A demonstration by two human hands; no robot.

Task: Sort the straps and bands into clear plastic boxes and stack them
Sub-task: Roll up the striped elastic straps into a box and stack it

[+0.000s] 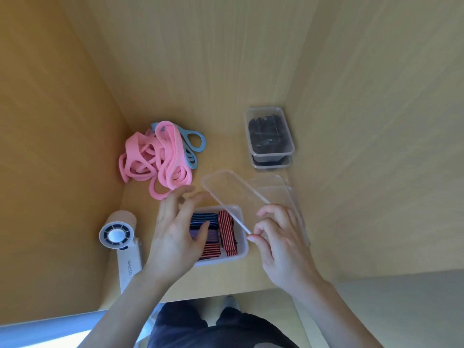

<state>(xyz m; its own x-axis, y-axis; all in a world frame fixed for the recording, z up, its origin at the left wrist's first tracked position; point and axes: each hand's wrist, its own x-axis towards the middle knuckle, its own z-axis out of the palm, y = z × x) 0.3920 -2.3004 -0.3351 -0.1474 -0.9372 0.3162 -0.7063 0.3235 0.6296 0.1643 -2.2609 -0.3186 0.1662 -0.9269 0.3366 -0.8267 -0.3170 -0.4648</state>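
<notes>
Right hand point(281, 244): grip clamped on the near edge of a clear lid point(233, 189), thumb and fingertips pinching it. The lid is tilted up over the open clear box point(242, 249) at table point(226, 151) centre. Left hand point(175, 237): grip apart, fingers spread, holding nothing. It hovers over the box's left side and blocks my view of part of the striped straps point(226, 232) packed inside. Loose pile of pink bands point(155, 159) far left against the side wall, blue bands point(195, 139) partly under it. Two stacked clear boxes point(272, 153) in the far right corner, black straps point(266, 133) inside. More clear plastic pieces point(281, 192) lie behind the lid; can't tell if they're lids or boxes. White MINISO handheld fan point(120, 237) near left.
</notes>
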